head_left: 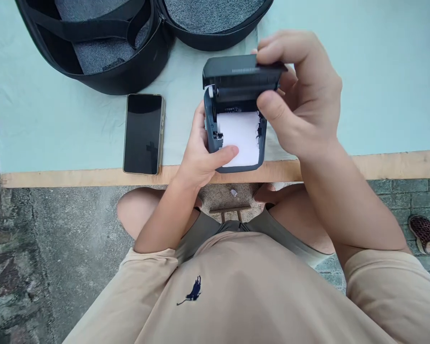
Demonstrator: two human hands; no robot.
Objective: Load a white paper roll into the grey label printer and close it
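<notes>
A dark portable label printer [262, 155] is held above the table's front edge with its lid [232, 67] raised, showing a roller inside. White paper [238, 129] fills the printer's bay. My left hand [204, 155] wraps round the printer's left side and underside, its thumb lying on the paper. At the lid's right end, my right hand [304, 95] grips the lid between thumb and fingers. The tips of some right fingers are hidden behind the lid.
A smartphone [143, 134] with a dark screen lies left of the printer. An opened black zip case [139, 69] with grey lining stands at the back left. The table's wooden edge [75, 177] runs above my knees. A shoe [424, 233] is at the right.
</notes>
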